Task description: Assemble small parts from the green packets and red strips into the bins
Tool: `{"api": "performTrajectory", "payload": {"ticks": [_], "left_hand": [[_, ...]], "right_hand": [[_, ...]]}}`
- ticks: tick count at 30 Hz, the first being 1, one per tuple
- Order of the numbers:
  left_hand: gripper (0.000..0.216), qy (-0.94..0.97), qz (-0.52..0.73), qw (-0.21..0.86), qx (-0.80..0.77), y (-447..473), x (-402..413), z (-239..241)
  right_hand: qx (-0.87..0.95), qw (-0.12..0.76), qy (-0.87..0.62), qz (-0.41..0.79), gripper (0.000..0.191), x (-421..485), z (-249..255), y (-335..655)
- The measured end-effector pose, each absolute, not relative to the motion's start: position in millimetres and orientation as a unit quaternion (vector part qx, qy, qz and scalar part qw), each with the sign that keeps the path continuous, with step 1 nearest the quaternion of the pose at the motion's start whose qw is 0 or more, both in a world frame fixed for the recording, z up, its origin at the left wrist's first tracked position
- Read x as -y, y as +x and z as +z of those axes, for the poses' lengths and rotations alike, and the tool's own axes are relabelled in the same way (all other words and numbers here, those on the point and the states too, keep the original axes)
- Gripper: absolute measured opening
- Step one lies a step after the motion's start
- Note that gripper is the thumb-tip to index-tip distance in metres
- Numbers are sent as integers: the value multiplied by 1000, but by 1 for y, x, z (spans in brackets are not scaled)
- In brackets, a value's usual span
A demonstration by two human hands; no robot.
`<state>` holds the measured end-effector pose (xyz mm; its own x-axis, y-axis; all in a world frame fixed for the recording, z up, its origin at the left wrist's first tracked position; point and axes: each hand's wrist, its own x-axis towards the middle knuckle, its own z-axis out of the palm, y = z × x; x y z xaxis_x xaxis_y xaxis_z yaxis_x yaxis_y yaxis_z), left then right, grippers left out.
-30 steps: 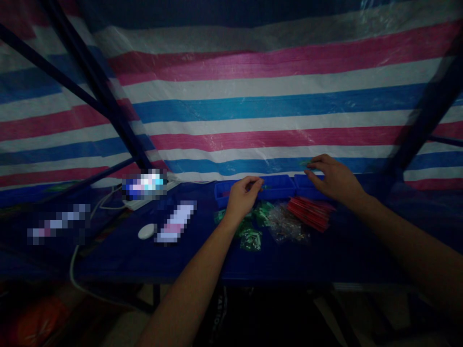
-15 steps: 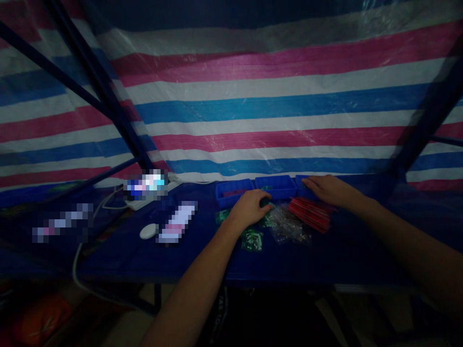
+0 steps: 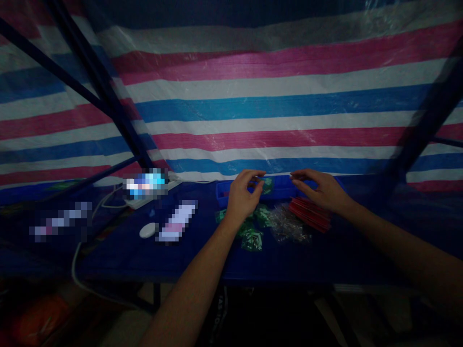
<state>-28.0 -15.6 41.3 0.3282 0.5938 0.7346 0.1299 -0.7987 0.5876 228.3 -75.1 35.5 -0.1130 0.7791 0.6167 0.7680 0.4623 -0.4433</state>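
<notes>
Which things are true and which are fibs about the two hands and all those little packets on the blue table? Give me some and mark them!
1. The left hand and the right hand are touching. False: there is a gap between them.
2. Some green packets lie on the near side of the blue trays. True.
3. The red packets are to the left of the clear packets. False: they are to the right.
4. A striped sheet hangs behind the trays. True.
5. The round white thing lies to the left of the right hand. True.
6. The sheet has only green stripes. False: it has pink, blue and white ones.
</notes>
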Motion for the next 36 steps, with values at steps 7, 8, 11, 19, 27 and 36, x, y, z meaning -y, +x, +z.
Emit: {"api": "performTrajectory", "payload": {"ticks": [7, 8, 11, 19, 27, 36], "left_hand": [[35, 704, 492, 486, -159, -12, 16, 26], [36, 699, 486, 500, -159, -11, 16, 24], [42, 707, 469, 500, -174, -11, 16, 22], [45, 708, 419, 532, -201, -13, 16, 24], [48, 691, 430, 548, -190, -15, 7, 21], [30, 706, 434, 503, -245, -15, 0, 15]], "right_hand": [[705, 464, -445, 299, 50, 81, 23, 201], [694, 462, -454, 315, 46, 81, 22, 200], [668, 483, -470, 315, 42, 81, 23, 199], [708, 509, -474, 121, 20, 84, 26, 203], [812, 416, -408, 26, 49, 86, 31, 201], [722, 513, -410, 216, 28, 87, 27, 195]]}}
